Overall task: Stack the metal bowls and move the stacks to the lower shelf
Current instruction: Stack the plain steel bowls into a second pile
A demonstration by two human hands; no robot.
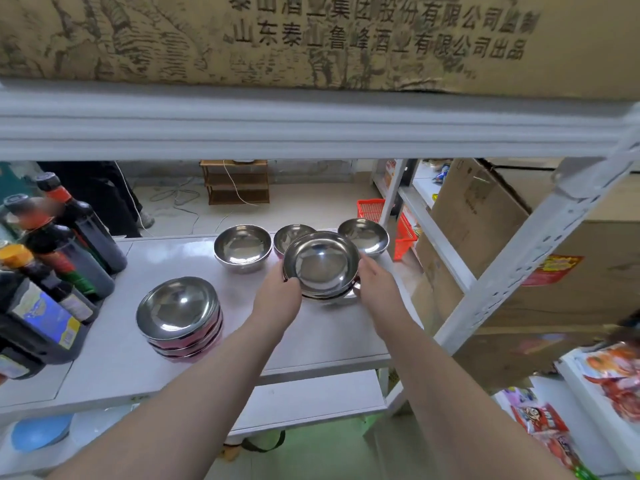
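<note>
Shiny metal bowls stand on a white shelf [311, 341]. My left hand [277, 294] and my right hand [375, 284] grip the two sides of a stack of bowls [322, 265] near the shelf's right end, its top bowl tilted toward me. A second stack of several bowls with pink outsides [180, 313] rests at the front left. Behind my hands are three single bowls: one at the left [242, 247], a partly hidden one in the middle [291, 235], one at the right [363, 235].
Dark sauce bottles [69, 258] crowd the shelf's left end. A lower white shelf [311, 400] shows beneath. An upper shelf beam [311, 129] carries a large cardboard box. A slanted white upright [519, 261], boxes, a red basket [405, 233] and snack packets lie to the right.
</note>
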